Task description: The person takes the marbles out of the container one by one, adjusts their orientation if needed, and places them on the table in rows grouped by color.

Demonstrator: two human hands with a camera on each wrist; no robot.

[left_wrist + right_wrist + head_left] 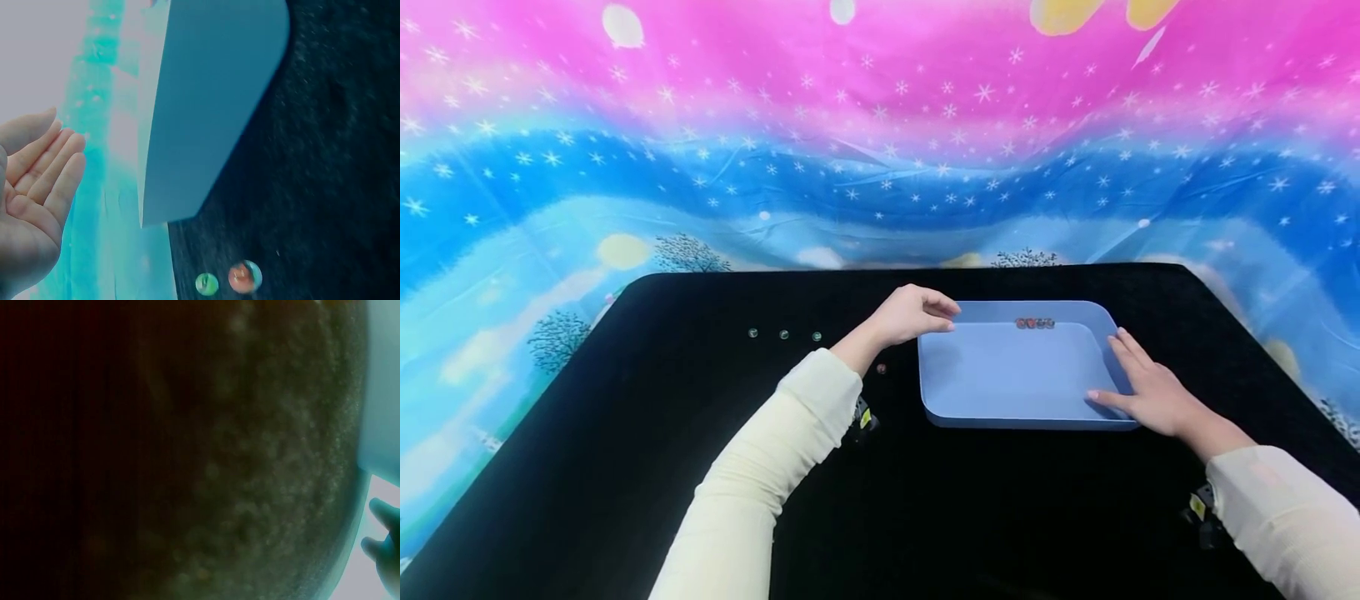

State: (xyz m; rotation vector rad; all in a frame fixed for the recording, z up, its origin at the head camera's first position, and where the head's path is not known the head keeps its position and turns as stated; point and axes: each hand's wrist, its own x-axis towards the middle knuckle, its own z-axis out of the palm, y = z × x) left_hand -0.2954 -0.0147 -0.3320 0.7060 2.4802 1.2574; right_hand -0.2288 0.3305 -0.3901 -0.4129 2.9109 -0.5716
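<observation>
Reddish marble (pixel 882 368) lies on the desk (pixel 1000 508) left of the blue tray (pixel 1015 375), on the near side of the left grip (pixel 915 315), whose relaxed fingers show nothing held. Farther off, across the tray's long side-to-side axis, the right grip (pixel 1150 396) touches the rim, fingers straight

A: Left wrist view. State of the left hand (pixel 32 215)?

B: Palm visible, fingers loosely extended; seen against the pale turquoise backdrop (pixel 112 206), far side.

A: Worktop (pixel 319 187)?

B: Dark, speckled. Blue tray (pixel 203 106) on it, outer wall showing. Left of tray, two marbles just beside each other: green marble (pixel 207 284) farther, orange-and-teal marble (pixel 245 277) nearer, slightly blurred.
</observation>
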